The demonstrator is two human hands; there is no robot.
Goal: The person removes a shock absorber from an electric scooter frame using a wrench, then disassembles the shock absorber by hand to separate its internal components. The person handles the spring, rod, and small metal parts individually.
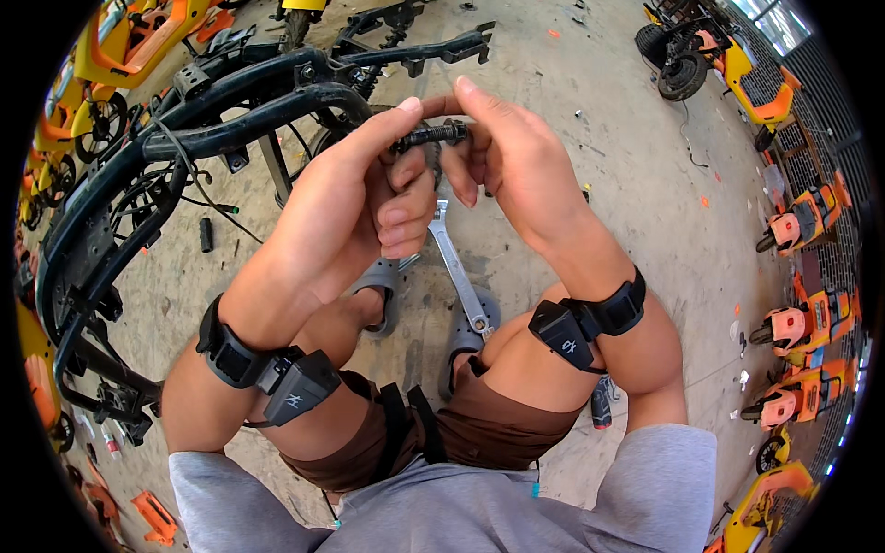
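Note:
A dark, greasy threaded bolt [426, 135] lies crosswise between my hands, its wider head or nut end to the right. My left hand [355, 198] is closed round its left part, with the thumb above and the fingers curled beneath. At the right end, my right hand [516, 161] has its curled fingers on the bolt, the thumb raised over it. Below the hands a silver combination wrench [456, 263] reaches down to my right clog; whether it rests on the clog or the floor I cannot tell. The black motorcycle frame [249, 106] stands left of my left hand.
A shock absorber [392, 46] sits on the frame's far end. A black tube-shaped piece [206, 234] lies on the concrete floor. Orange and yellow scooters [811, 318] line the right side, with more at the left. A dark bottle-like object [603, 402] lies beside my right thigh.

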